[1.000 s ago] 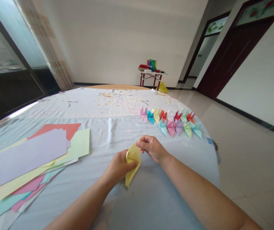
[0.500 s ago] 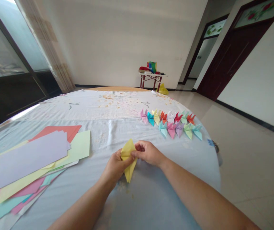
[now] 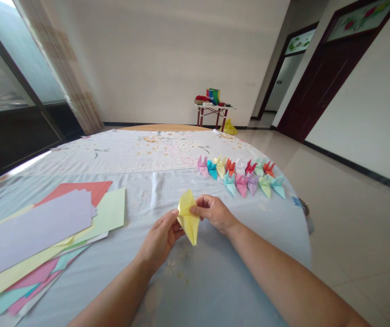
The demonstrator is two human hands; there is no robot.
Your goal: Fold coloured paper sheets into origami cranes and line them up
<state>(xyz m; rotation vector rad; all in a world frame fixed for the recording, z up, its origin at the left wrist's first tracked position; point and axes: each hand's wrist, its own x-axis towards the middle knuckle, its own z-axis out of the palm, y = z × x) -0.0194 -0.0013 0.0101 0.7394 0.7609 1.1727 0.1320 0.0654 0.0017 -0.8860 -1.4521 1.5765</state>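
A folded piece of yellow paper (image 3: 188, 219), shaped like a long diamond with a crease down its lower half, is held up above the tablecloth. My left hand (image 3: 164, 234) grips its left edge, the thumb near the side corner and the other fingers partly behind the paper. On the opposite side, my right hand (image 3: 214, 212) pinches the right edge between thumb and fingers. The lower point of the paper hangs free between both hands. Fingertips behind the paper are hidden.
Two rows of folded paper cranes (image 3: 242, 184) in several colours stand at the right of the round table (image 3: 120, 268). Loose coloured paper sheets (image 3: 41, 231) lie overlapping on the left. A small side table (image 3: 215, 107) with things on it stands by the far wall.
The yellow paper has moved slightly up and right and has turned, its lower point swinging right. My left thumb has shifted from its front to its left edge.
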